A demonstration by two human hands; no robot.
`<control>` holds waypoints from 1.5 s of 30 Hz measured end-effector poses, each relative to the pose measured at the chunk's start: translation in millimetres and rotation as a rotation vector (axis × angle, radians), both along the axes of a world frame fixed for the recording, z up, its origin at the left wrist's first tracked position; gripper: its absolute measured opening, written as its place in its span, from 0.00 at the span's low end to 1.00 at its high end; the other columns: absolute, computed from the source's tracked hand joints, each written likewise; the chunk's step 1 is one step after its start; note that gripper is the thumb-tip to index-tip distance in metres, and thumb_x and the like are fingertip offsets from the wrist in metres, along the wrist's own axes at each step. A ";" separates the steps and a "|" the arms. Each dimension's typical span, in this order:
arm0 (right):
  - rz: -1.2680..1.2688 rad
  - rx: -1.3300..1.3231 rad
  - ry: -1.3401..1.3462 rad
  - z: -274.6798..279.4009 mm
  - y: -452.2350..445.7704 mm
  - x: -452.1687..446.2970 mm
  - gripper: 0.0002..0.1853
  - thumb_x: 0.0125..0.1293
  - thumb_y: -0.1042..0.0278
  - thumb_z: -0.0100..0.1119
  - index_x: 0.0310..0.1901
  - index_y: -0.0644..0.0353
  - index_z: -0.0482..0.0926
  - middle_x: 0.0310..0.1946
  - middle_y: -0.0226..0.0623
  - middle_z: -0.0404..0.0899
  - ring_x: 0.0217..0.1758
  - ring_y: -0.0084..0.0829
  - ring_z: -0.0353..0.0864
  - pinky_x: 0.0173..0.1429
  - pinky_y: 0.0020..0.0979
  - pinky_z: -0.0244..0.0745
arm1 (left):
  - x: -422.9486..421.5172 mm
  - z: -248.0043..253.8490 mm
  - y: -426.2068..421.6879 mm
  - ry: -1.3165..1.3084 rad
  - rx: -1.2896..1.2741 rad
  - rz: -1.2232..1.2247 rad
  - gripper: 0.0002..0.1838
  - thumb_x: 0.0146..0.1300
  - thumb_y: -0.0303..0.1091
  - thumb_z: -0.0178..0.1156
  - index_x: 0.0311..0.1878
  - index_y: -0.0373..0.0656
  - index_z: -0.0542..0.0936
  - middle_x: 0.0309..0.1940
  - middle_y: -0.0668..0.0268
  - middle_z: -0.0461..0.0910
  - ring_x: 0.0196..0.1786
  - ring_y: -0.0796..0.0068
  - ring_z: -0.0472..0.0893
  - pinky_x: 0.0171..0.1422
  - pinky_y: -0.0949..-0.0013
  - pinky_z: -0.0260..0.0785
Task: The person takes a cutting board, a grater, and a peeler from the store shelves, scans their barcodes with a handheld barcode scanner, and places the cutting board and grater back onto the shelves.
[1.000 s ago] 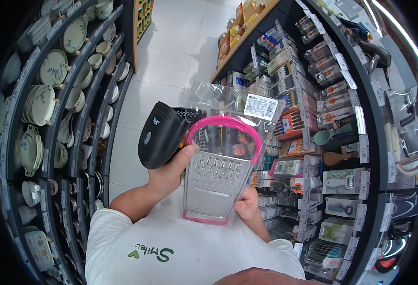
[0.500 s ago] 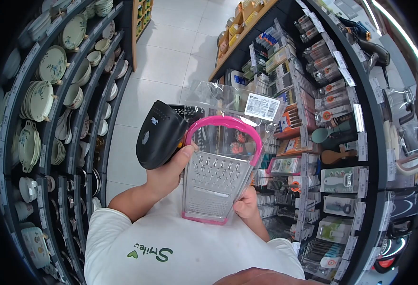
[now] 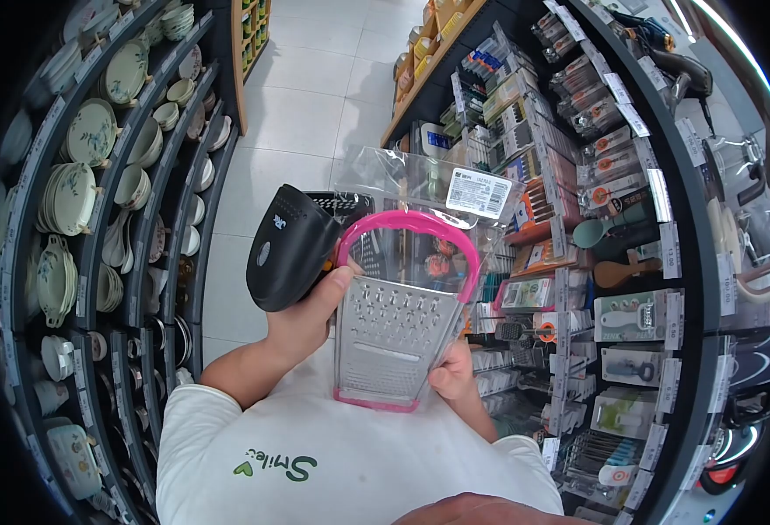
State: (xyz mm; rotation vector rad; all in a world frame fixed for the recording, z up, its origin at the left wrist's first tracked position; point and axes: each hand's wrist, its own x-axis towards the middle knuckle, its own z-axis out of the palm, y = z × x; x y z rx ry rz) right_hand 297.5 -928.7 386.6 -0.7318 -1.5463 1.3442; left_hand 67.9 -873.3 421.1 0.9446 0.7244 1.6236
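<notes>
A flat metal grater [image 3: 394, 337] with a pink handle and pink foot is upright in front of my chest, inside a clear plastic bag [image 3: 402, 171]. A white barcode label [image 3: 479, 192] sits on the bag's upper right. My left hand [image 3: 311, 311] is closed around a black barcode scanner [image 3: 284, 249], its thumb lying at the grater's left edge. The scanner's grip is mostly hidden. On the lower right side, my right hand [image 3: 453, 372] pinches the bagged grater; its other fingers are hidden behind it.
Shelves of patterned plates [image 3: 90, 131] and bowls line the left. At right, a rack holds packaged kitchen tools [image 3: 634, 317], a green ladle [image 3: 591, 233] and a wooden spoon [image 3: 621, 272]. A tiled aisle floor [image 3: 293, 114] runs between. Black mesh [image 3: 350, 203] shows behind the grater.
The view has shifted slightly, and the scanner and grater sit a few pixels further left. Both hands keep the same hold.
</notes>
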 end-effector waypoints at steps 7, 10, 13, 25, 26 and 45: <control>0.023 -0.009 0.021 -9.3 -2.0 5.5 0.25 0.63 0.48 0.60 0.36 0.70 0.80 0.31 0.36 0.82 0.33 0.27 0.80 0.37 0.27 0.69 | 0.3 1.7 -3.7 -0.003 0.004 0.000 0.16 0.60 0.22 0.57 0.52 0.36 0.71 0.39 0.63 0.76 0.42 0.76 0.76 0.49 0.70 0.71; 0.024 -0.011 0.030 -8.6 -3.4 4.2 0.25 0.63 0.48 0.60 0.36 0.70 0.80 0.31 0.36 0.82 0.32 0.26 0.79 0.36 0.26 0.69 | -0.6 1.1 -5.3 0.003 0.002 0.000 0.17 0.60 0.23 0.57 0.52 0.36 0.71 0.40 0.63 0.76 0.43 0.76 0.76 0.50 0.70 0.70; 0.019 -0.033 0.042 -6.8 -4.5 3.0 0.25 0.63 0.48 0.61 0.38 0.70 0.80 0.32 0.35 0.82 0.33 0.24 0.79 0.37 0.25 0.70 | -0.7 1.7 -6.1 -0.002 0.001 0.006 0.17 0.60 0.23 0.57 0.53 0.36 0.71 0.40 0.63 0.76 0.43 0.75 0.76 0.50 0.70 0.70; 0.057 -0.085 0.070 -5.8 -5.8 3.8 0.28 0.63 0.49 0.61 0.46 0.73 0.78 0.40 0.38 0.82 0.43 0.26 0.80 0.46 0.26 0.71 | -0.2 5.3 -7.7 0.034 -0.008 0.009 0.16 0.60 0.22 0.56 0.52 0.35 0.71 0.40 0.63 0.76 0.42 0.76 0.76 0.49 0.70 0.70; 0.048 -0.081 0.077 -5.2 -5.5 2.8 0.28 0.63 0.49 0.61 0.47 0.73 0.78 0.41 0.39 0.82 0.44 0.27 0.80 0.47 0.26 0.71 | -0.1 5.1 -7.5 0.029 -0.005 0.009 0.16 0.60 0.22 0.56 0.52 0.36 0.71 0.40 0.63 0.76 0.42 0.76 0.76 0.49 0.71 0.70; 0.051 -0.079 0.089 -3.6 1.0 -2.8 0.28 0.63 0.50 0.61 0.46 0.74 0.78 0.38 0.38 0.82 0.39 0.25 0.80 0.43 0.24 0.71 | -4.6 2.8 -0.8 0.030 0.005 0.009 0.16 0.60 0.21 0.56 0.52 0.36 0.71 0.40 0.62 0.76 0.41 0.76 0.76 0.48 0.70 0.72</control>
